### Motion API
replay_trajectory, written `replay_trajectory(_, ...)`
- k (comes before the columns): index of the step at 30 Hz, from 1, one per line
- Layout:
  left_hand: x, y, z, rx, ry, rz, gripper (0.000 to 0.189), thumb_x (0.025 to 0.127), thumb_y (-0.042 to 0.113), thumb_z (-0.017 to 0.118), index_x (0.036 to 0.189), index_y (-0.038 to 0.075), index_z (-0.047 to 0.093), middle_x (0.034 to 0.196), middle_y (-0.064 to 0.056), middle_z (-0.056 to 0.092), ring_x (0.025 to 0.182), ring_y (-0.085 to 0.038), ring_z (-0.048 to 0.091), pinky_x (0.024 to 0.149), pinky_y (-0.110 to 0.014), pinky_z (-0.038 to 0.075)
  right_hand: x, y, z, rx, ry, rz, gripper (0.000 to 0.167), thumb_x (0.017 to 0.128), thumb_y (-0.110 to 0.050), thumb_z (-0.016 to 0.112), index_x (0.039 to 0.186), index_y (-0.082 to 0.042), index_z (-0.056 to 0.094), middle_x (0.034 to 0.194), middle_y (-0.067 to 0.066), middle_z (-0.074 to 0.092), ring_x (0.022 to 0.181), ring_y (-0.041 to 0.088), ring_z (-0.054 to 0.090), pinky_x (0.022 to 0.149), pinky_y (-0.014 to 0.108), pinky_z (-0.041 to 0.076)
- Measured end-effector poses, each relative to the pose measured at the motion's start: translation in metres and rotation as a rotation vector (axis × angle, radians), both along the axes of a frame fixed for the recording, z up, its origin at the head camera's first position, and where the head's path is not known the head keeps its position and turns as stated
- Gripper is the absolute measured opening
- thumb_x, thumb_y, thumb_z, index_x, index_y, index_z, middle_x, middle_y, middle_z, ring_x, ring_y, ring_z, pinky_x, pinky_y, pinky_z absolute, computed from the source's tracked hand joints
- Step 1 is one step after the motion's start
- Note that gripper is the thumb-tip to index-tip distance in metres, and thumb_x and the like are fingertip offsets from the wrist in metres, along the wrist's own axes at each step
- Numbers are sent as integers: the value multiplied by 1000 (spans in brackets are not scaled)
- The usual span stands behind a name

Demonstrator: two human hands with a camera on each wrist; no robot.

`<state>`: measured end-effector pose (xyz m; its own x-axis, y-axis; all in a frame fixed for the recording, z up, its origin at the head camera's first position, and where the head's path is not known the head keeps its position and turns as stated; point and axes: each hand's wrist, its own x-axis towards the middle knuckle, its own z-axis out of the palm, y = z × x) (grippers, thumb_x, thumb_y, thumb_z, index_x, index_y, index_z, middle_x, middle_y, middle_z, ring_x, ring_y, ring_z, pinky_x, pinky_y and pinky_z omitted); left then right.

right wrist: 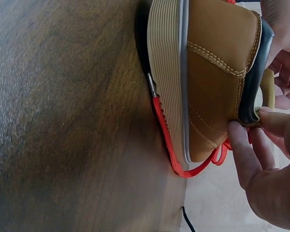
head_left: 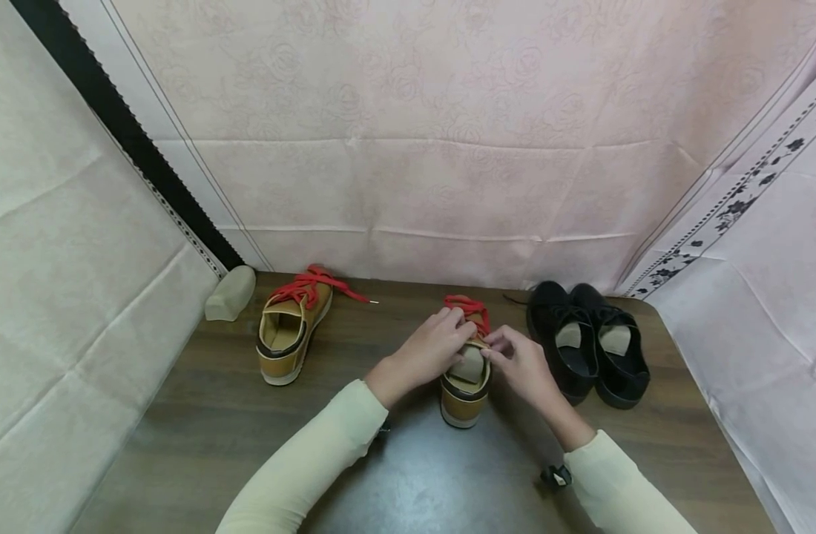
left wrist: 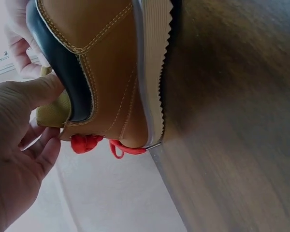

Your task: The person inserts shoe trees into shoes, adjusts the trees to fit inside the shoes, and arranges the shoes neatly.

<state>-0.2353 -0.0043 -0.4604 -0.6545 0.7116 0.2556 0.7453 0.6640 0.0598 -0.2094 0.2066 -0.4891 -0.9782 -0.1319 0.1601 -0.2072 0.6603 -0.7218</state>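
A tan shoe (head_left: 464, 406) with a black collar and red laces (head_left: 471, 302) stands on the wooden surface, toe facing away. A pale insert (head_left: 471, 363) shows inside its opening. From the left, my left hand (head_left: 431, 345) pinches the front of the opening by the tongue, its thumb against the collar (left wrist: 70, 72) in the left wrist view. On the other side, my right hand (head_left: 524, 363) pinches the collar's front corner between thumb and fingers, seen closely beside the shoe's side (right wrist: 210, 92) in the right wrist view.
Another tan shoe (head_left: 283, 363) with loose red laces stands to the left, near a pale shoe insert (head_left: 232, 294). To the right is a pair of black shoes (head_left: 622, 386) with pale inserts inside. Pale patterned cloth (head_left: 408, 185) hangs behind and at both sides.
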Motion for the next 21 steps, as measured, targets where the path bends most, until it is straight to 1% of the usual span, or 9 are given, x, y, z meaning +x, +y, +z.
replay_trajectory(5,1,-3,2,8,-27,4,42,85,27,87,119,16,66,110,-2,56,99,-18,52,85,-31,50,1,-1,0,-4,-8,6,13,94,-16,77,105,-16,70,89,3,72,81,18,66,66,29,54)
replay_trajectory(8,1,-4,3,5,-25,5,43,85,26,87,121,16,66,112,-2,57,100,-19,53,87,-31,51,1,-1,1,-9,-11,4,13,94,-16,78,105,-17,70,89,3,72,81,18,67,66,29,55)
replay_trajectory(13,1,-2,3,-14,4,-3,45,85,28,87,122,15,65,114,-3,58,101,-19,54,88,-32,52,1,0,2,-4,-6,8,13,94,-16,77,105,-17,70,90,2,72,82,17,67,67,29,55)
replay_trajectory(19,-2,1,-1,-63,73,-12,47,86,33,86,123,16,64,116,-4,59,104,-21,55,89,-33,53,1,0,2,-4,-2,9,14,94,-16,77,105,-16,70,90,3,72,81,18,66,66,29,55)
replay_trajectory(21,-3,2,-3,-68,100,-16,47,86,32,86,123,16,64,117,-4,59,104,-21,56,89,-34,53,1,0,2,-2,-2,7,14,94,-16,78,105,-16,71,90,3,72,80,18,66,66,29,55)
